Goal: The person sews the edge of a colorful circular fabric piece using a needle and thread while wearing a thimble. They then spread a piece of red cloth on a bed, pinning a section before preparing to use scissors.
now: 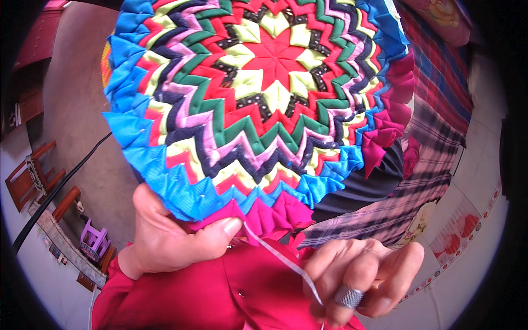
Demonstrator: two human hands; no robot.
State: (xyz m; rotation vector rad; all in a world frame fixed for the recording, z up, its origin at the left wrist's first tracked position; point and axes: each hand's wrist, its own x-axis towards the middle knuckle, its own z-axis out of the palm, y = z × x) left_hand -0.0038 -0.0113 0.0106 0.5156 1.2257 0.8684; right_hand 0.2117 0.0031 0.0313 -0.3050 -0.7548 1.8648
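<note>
A large round patchwork mat made of folded fabric points fills the upper middle, with a red star at its centre and zigzag rings around it. Its outer ring is blue points, with some magenta folded points along the lower and right edge. My left hand grips the lower edge, thumb pressed over a magenta fold and fingers behind. From beside that thumb a pale thread runs down to my right hand, whose fingers are curled round it. A dimpled metal thimble ring sits on one finger. No needle can be made out.
Plaid cloth covers the surface to the right, beside dark fabric under the mat. Wooden chairs and a purple stool stand at the left. A black cable crosses there. My red garment lies below.
</note>
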